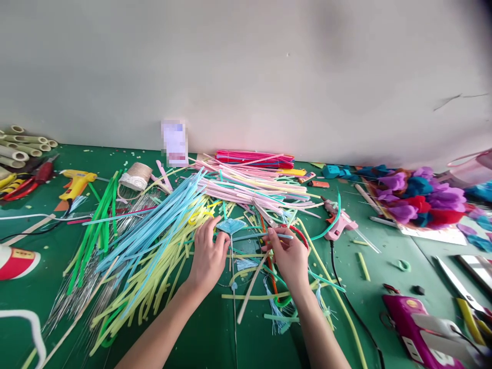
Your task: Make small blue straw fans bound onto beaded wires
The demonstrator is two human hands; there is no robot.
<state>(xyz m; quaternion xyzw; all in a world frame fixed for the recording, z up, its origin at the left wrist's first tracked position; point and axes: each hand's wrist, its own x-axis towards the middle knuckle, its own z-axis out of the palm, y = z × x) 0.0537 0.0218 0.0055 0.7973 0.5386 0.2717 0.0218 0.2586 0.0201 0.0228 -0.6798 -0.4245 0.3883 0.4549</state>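
Note:
My left hand (209, 256) is closed, thumb and fingertips at the left edge of a small light-blue fan-shaped piece (231, 225) on a thin wire stem (234, 312). My right hand (287, 256) pinches a light-blue pipe cleaner (248, 237), which runs left toward the underside of the blue piece. Red-handled scissors (265, 212) lie just behind my right hand, partly hidden by it. Around both hands are loose green and yellow pipe cleaners (253, 296) and blue tassels (274, 307).
Bundles of blue pipe cleaners (154, 220), yellow ones (161, 277) and pink ones (249, 189) spread behind and left. A pink glue gun (340, 223) with a black cord lies right, a yellow glue gun (77, 183) left. Purple and red flowers (426, 197) and a magenta power strip (407, 323) are far right.

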